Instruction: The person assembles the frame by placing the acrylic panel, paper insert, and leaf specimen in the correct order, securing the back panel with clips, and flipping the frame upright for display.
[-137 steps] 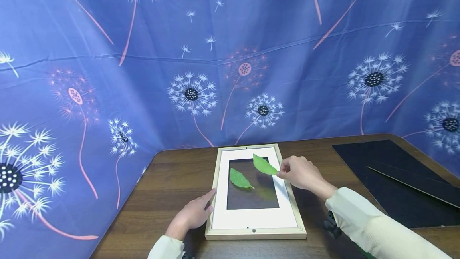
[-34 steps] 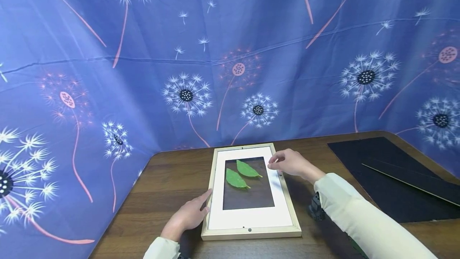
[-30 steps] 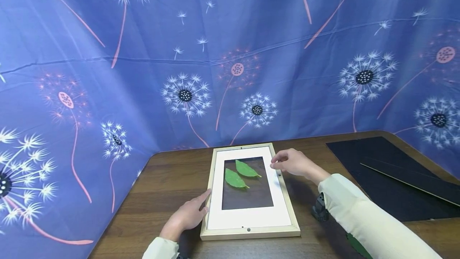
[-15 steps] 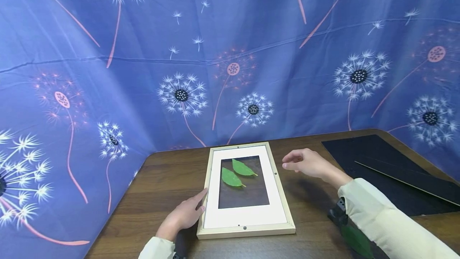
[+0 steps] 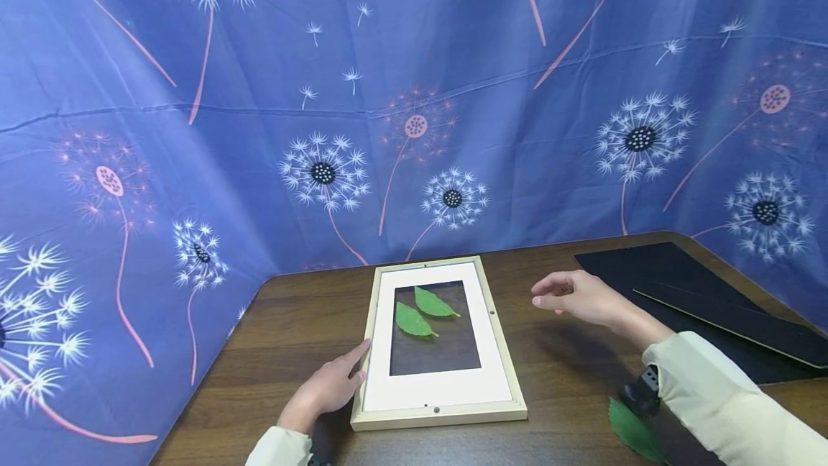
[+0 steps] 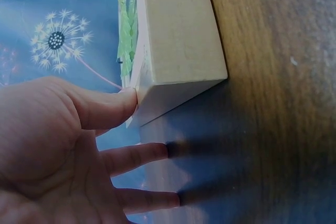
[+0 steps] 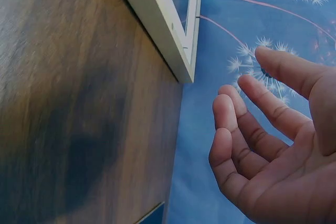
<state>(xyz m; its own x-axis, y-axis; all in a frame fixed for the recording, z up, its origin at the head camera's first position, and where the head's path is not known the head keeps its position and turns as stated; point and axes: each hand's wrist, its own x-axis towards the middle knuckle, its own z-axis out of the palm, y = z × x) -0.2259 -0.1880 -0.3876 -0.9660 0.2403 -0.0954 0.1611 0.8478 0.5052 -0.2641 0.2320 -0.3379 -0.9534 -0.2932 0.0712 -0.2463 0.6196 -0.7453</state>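
Note:
A pale wooden picture frame (image 5: pixel 440 417) with a white mat lies flat on the table. Inside its dark window two green leaves, an upper leaf (image 5: pixel 435 302) and a lower leaf (image 5: pixel 412 320), rest side by side at a slant. My left hand (image 5: pixel 328 388) touches the frame's left edge with straight fingers; in the left wrist view its thumb (image 6: pixel 113 107) meets the frame's side. To the right of the frame, my right hand (image 5: pixel 585 298) hovers above the table with loosely bent fingers and nothing in them. Another green leaf (image 5: pixel 632 428) lies partly hidden below the right wrist.
Black sheets (image 5: pixel 673 272), one tilted over another, lie on the table's right side. The brown wooden table (image 5: pixel 284 322) ends at a blue cloth (image 5: pixel 517 128) with dandelion prints, hung behind and at the left.
My right hand let go of the upper leaf, which now lies beside the lower one, and drew away to the right. The left hand has stayed at the frame's edge.

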